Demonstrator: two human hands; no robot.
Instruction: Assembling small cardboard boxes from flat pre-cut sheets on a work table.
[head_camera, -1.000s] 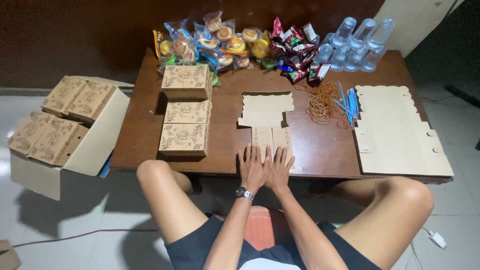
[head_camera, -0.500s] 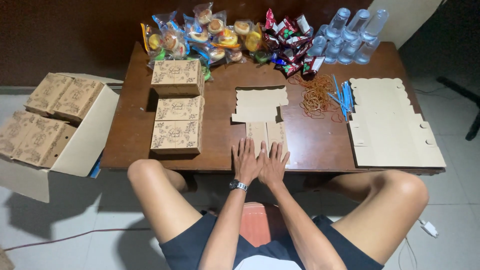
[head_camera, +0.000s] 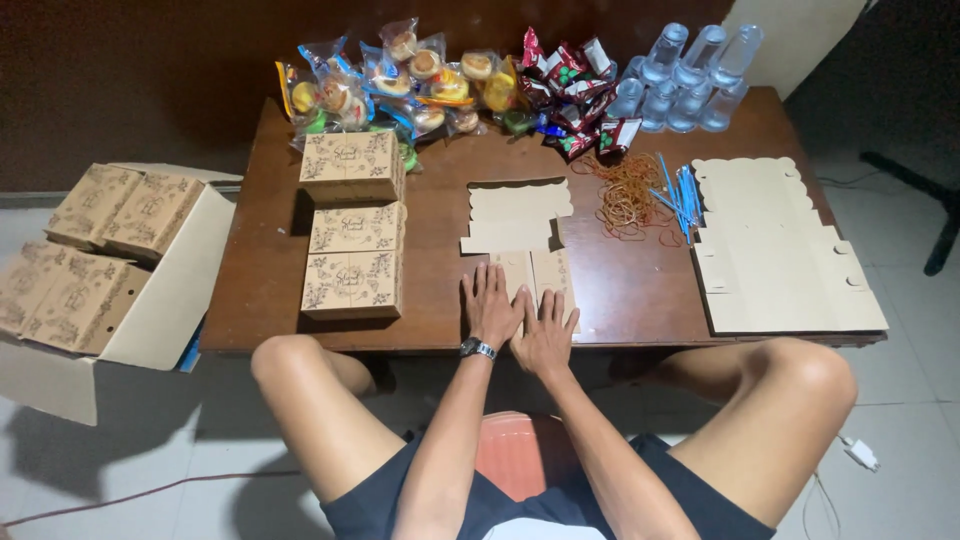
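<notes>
Pressing both palms flat on an unfolded beige cardboard box blank (head_camera: 520, 232) at the near edge of the dark brown wooden table (head_camera: 260, 270).

The blank's long axis runs away from the person, from under the hands toward the table's middle; its near panels lie beneath the fingers, the scalloped far flap beyond them. The left hand (head_camera: 492, 308), with a dark wristwatch (head_camera: 478, 349), and the right hand (head_camera: 545, 335) lie side by side, fingers spread and open, gripping nothing; the left reaches slightly farther up the card. Three folded printed beige boxes (head_camera: 352, 238) stand just left, a stack of flat blanks (head_camera: 780, 250) well to the right, with tan rubber bands (head_camera: 628, 195), blue straws (head_camera: 682, 195), wrapped snacks (head_camera: 420, 80) and clear water cups (head_camera: 685, 75) along the far edge. An open carton of finished boxes (head_camera: 100, 250) sits on the floor.
</notes>
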